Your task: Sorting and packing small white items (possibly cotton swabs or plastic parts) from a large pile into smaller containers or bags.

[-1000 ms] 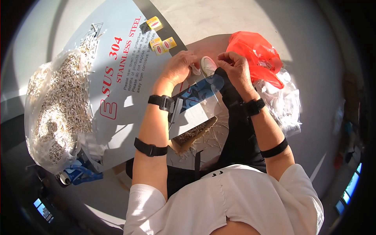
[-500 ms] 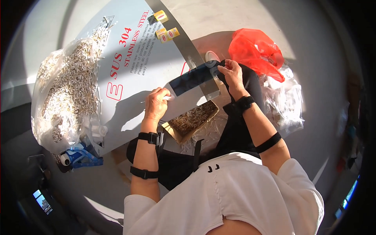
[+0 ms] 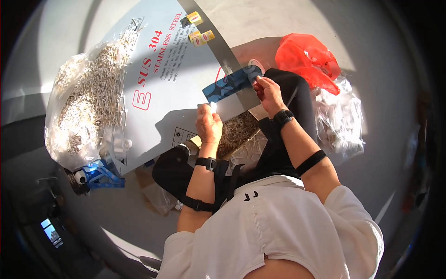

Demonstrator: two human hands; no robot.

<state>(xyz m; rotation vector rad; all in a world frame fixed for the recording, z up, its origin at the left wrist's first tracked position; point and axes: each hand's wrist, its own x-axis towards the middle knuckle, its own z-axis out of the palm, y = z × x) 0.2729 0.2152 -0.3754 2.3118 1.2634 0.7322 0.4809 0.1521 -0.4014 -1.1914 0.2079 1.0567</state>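
Note:
My right hand [image 3: 269, 96] is closed, its fingertips pinching the right end of a dark blue, see-through strip of film [image 3: 227, 86]. The strip stretches leftward over the table, its left end close above my left hand [image 3: 209, 124]. That hand is closed too, with a small bright white piece [image 3: 213, 106] at its fingertips; glare hides what kind of thing it is. Whether the left fingers also touch the film, I cannot tell. Below and between my hands is an open cardboard box [image 3: 254, 135] holding many thin, pale little sticks [image 3: 238, 132].
A film-covered grey table [image 3: 153, 123] carries a large clear bag [image 3: 55, 139] of similar sticks at left and small yellow packets [image 3: 201, 38] at the far edge. A red plastic bag [image 3: 304, 58] and clear plastic bags [image 3: 341, 118] lie at right. A blue strap [image 3: 104, 176] hangs at the near left corner.
My left hand has moved right, closer to my right hand and over the box's left side. The film strip has shifted and now looks lighter blue, with light passing through it.

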